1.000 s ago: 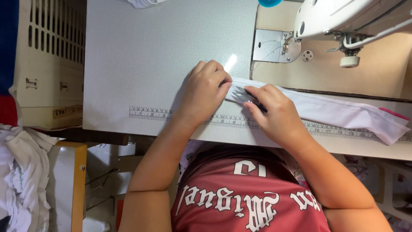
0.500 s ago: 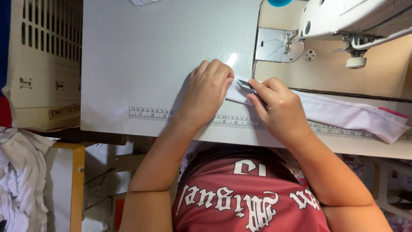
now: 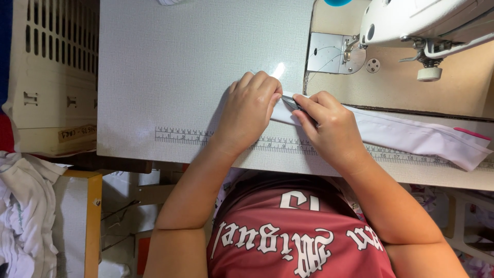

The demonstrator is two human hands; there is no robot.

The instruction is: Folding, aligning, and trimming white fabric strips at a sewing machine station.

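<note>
A long folded strip of white fabric [image 3: 411, 136] lies across the grey sewing table [image 3: 180, 77], its right tip edged in pink. My left hand [image 3: 249, 110] rests curled on the strip's left end and presses it down. My right hand [image 3: 329, 128] sits right beside it, pinching a small dark metal tool [image 3: 290, 103] against the same fabric end. Both hands touch at the fingertips. The fabric end under the hands is mostly hidden.
A white sewing machine [image 3: 422, 25] stands at the back right, with its metal needle plate [image 3: 329, 54] just beyond my hands. A printed ruler [image 3: 185, 136] runs along the table's front edge. A cream slatted crate [image 3: 46, 72] stands left; white cloth [image 3: 20, 216] is piled lower left.
Both hands have stayed on the fabric end. My right hand's fingers have shifted slightly toward the left hand with the dark tool.
</note>
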